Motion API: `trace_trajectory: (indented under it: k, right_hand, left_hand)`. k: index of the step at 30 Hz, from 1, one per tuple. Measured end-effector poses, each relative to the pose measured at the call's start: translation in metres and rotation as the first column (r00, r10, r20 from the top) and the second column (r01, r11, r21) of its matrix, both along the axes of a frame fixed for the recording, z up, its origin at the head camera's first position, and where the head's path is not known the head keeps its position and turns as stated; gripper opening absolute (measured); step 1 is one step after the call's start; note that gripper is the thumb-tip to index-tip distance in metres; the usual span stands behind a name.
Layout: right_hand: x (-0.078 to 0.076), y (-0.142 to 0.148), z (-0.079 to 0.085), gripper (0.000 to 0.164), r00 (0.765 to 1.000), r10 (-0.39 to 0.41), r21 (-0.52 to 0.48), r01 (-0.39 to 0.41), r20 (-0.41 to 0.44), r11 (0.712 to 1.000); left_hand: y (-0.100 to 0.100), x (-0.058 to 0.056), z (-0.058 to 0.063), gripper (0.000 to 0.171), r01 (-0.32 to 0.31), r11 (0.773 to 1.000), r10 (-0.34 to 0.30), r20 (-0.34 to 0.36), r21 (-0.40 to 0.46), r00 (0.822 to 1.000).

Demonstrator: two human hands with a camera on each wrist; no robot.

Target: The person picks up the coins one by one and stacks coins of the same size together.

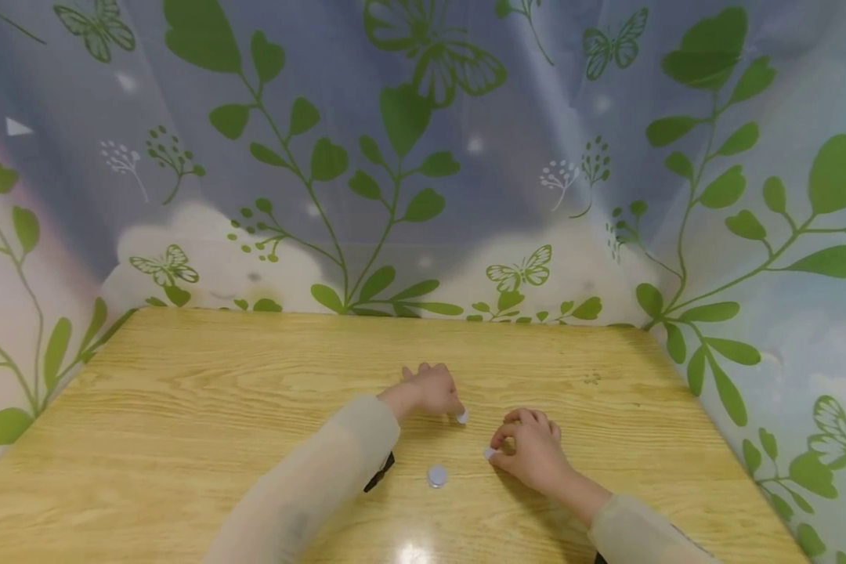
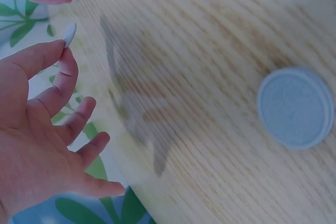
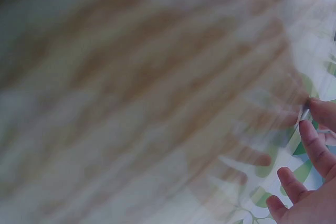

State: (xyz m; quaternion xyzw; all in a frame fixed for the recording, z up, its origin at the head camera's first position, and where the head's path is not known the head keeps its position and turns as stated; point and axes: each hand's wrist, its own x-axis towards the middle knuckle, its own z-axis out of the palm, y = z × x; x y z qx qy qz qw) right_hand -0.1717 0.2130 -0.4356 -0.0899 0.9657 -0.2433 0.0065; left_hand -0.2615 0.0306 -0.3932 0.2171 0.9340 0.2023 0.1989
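Note:
My left hand (image 1: 432, 389) pinches a small white disc (image 2: 70, 35) between thumb and index finger, the other fingers spread. In the head view that disc shows at the fingertips, above the wooden table. To its right, my right hand (image 1: 533, 456) pinches a small pale piece (image 1: 489, 453) between thumb and index finger; only its thin edge shows in the right wrist view. Between my forearms, nearer to me, a pale round disc (image 1: 437, 475) lies flat on the wood. The left wrist view shows it larger, with a layered, ridged edge.
The table (image 1: 218, 392) has a glossy wood-grain top. Patterned cloth (image 1: 310, 180) with leaves and butterflies rises along its back edge and both sides. A black strap (image 1: 379, 472) hangs beneath my left sleeve.

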Motion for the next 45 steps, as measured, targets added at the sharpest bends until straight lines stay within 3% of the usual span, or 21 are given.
trace_trajectory:
  k: [17, 32, 45]
  right_hand:
    - [-0.002, -0.001, 0.001, 0.010, 1.000, 0.002, 0.062, -0.002, -0.010, 0.998]
    - [-0.005, 0.000, 0.001, 0.011, 1.000, 0.002, 0.031, -0.002, -0.007, 1.000]
    - [-0.005, 0.002, 0.003, 0.011, 0.999, 0.014, 0.033, -0.015, 0.035, 0.999]
  left_hand:
    - [0.012, 0.018, 0.002, 0.018, -0.013, 0.997, 0.015, 0.023, -0.072, 1.000]
    - [0.030, 0.037, -0.002, 0.017, 0.014, 0.987, -0.016, -0.014, -0.160, 1.000]
    - [0.041, 0.041, -0.008, 0.018, 0.020, 0.978, -0.034, -0.065, -0.208, 0.997]
